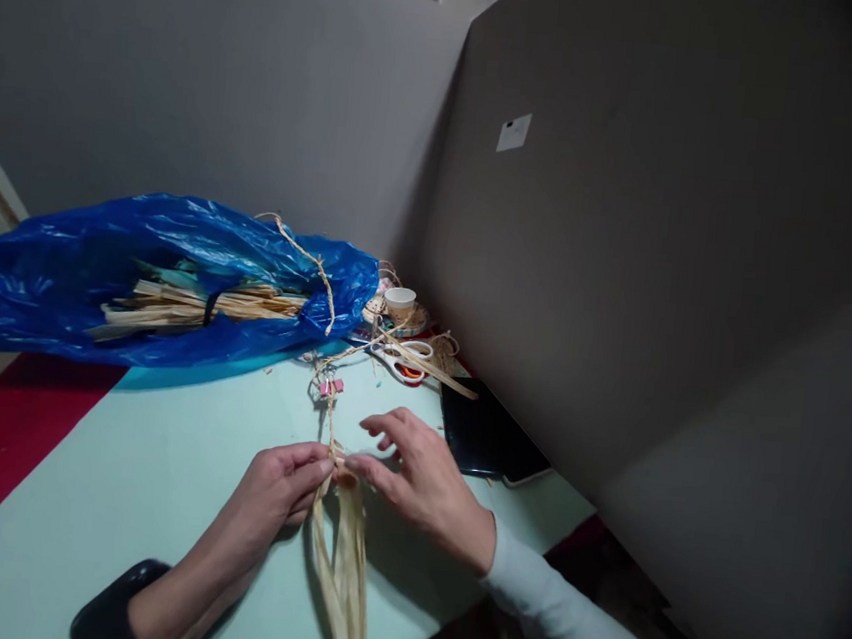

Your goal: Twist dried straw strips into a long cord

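Between the thumb and fingers of my left hand (281, 491) is the top of a bundle of pale dried plant strips (350, 573). Above that pinch the strips run into a thin twisted cord (331, 413), and below it they hang loose over the table's near edge. A pink binder clip (330, 388) sits at the cord's upper end. My right hand (422, 475) is close on the right, its thumb tip at the strips and its other fingers raised and apart.
A blue plastic bag (201, 228) holding more dried strips lies at the back left. White-handled scissors (411, 358), a paper cup (398, 303) and a dark flat device (494, 437) are near the grey partition (631, 229) on the right. Red cloth (13, 451) covers the left side.
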A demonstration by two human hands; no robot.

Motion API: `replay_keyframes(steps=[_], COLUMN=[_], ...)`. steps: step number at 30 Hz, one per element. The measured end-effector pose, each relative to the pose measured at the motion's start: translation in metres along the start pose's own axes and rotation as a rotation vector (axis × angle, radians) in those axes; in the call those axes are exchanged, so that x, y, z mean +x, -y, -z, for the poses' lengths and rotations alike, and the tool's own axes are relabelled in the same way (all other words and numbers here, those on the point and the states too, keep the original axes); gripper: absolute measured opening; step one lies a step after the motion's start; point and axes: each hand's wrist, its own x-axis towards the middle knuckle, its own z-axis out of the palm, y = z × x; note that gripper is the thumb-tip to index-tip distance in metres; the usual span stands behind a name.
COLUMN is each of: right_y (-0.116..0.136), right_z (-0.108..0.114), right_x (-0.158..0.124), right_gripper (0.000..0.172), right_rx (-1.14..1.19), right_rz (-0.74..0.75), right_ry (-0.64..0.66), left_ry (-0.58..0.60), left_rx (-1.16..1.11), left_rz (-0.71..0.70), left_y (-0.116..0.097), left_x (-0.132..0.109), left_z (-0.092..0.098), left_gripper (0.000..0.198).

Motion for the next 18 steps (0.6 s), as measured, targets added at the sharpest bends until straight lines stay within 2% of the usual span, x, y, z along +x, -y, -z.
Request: replay_keyframes(steps=[3,6,9,13,15,18], right_y=[-0.007,-0.005,0.003,0.012,0.012,0.006], right_z=[-0.009,-0.015,-0.01,-0.001,-0.001,-0.008], right_x=[0.012,0.018,0.02,0.02,0.02,0.022], right_gripper=[0.037,0.032,0.022,0.021,0.024,0.029], right_rx=[0.274,0.34,0.181,-0.093,-0.128,-0.021], right_rz=[0.016,0.042,0.069,0.091,0.125,0.134], right_ry=[0.27,0.441,0.495,0.523,0.485,0.432], left_ry=[0.024,0.05,-0.017,-0.073,-0.067,-0.027], left_rx=[0.063,0.174,0.351,0.512,0.511,0.458], left_rz=[-0.012,-0.107,-0.203,-0.201,-0.187,-0.148], left_y=[0.002,0.003,0.0,-0.005,-0.004,-0.001], left_x=[0.002,0.002,0.0,-0.004,-0.006,-0.007], left_z=[0.002,0.004,0.004,0.003,0.003,0.002], left_gripper=[0.029,0.025,0.021,0.021,0.02,0.019])
